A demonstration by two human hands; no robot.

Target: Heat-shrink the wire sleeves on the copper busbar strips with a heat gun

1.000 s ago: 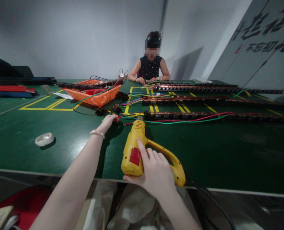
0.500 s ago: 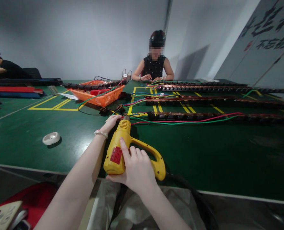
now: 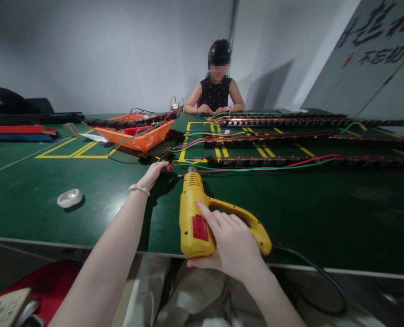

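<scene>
My right hand (image 3: 231, 243) grips a yellow heat gun (image 3: 194, 213) by its handle, nozzle pointing away from me toward the wire ends. My left hand (image 3: 156, 173) reaches forward with a bead bracelet on the wrist and pinches the end of a red wire (image 3: 242, 169) just left of the nozzle. A green wire (image 3: 263, 168) runs alongside it from a long dark terminal strip (image 3: 290, 161). The gun's black cord (image 3: 319, 281) loops off the table's near edge at the right.
The green table (image 3: 324, 218) has yellow tape lines (image 3: 72, 152). An orange basket (image 3: 137, 134) with parts sits at mid-left, a white tape roll (image 3: 70, 198) nearer me. More terminal strips (image 3: 290, 122) lie beyond. One person sits opposite (image 3: 217, 93), another at far left (image 3: 4, 100).
The heat gun swung left beside my left hand, then back to the right; its nozzle now points at the wire ends right of my left hand. My left hand kept its pinch.
</scene>
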